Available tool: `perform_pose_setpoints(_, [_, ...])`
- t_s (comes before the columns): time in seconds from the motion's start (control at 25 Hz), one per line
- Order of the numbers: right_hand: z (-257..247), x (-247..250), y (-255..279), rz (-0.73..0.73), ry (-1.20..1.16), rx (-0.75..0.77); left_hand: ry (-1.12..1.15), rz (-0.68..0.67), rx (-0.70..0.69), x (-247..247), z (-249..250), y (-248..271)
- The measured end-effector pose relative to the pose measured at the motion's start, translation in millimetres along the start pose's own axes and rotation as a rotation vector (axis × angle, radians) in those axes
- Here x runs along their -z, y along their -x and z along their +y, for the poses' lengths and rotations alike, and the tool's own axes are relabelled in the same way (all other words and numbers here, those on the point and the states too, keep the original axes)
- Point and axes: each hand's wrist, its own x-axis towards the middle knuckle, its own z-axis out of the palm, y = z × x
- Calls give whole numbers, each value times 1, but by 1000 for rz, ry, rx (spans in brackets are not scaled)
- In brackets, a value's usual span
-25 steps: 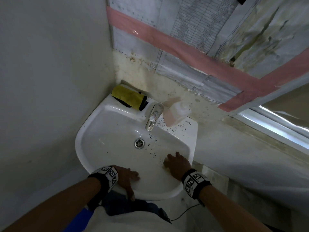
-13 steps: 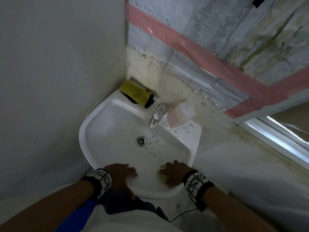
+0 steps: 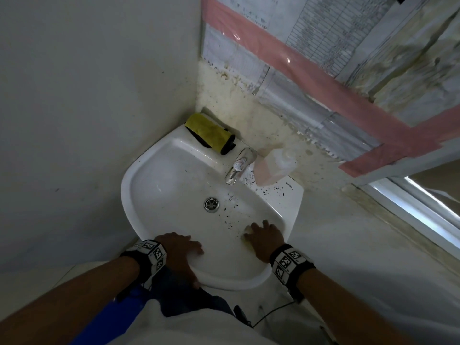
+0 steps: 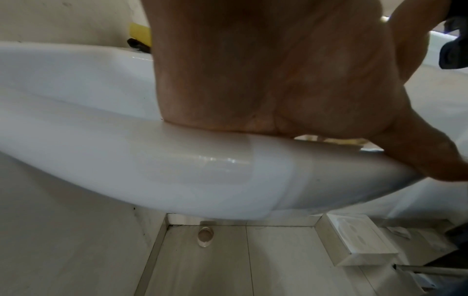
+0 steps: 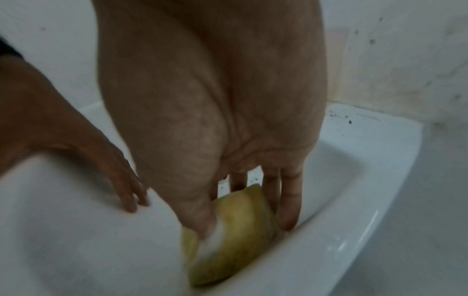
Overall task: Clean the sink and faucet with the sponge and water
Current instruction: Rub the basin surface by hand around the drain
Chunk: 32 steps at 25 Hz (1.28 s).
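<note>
The white sink (image 3: pixel 159 170) is fixed in a wall corner, with black specks scattered across its right half. A chrome faucet (image 3: pixel 239 168) stands at the back and a drain (image 3: pixel 211 204) lies in the middle. My right hand (image 3: pixel 265 236) pinches a yellow sponge (image 5: pixel 233 236) between thumb and fingers and presses it on the basin's right inner wall. My left hand (image 3: pixel 179 247) rests on the near rim. Its fingers (image 5: pixel 131 200) lie flat inside the basin and its thumb lies on the outer edge.
A yellow and black cloth (image 3: pixel 210 134) lies on the sink's back left corner. A pale pink soap bottle (image 3: pixel 273 168) stands right of the faucet. A wall stands close on the left and a window at far right. Below the sink sit a floor drain (image 4: pixel 205 236) and a white box (image 4: pixel 359 240).
My right hand slid the sponge toward the near rim, then back up the basin's right wall. My left hand stayed on the front rim. The head view shifted.
</note>
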Motion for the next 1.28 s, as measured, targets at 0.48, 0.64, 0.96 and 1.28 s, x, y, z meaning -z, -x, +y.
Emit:
perform_pose_setpoints(0.48, [-9,9,-10,-113,38,38,40,-10,44,3,1,-3])
perform_pose_setpoints(0.64, [-14,7,-13,-99,12,31,36,-14,67,7,3,2])
perform_pose_setpoints(0.96, [-13,8,-21,-97,18,56,50,-29,90,10,6,5])
perform_pose_setpoints(1.28, [-6,7,-29,-123,25,81,55,-28,70,3,2,-5])
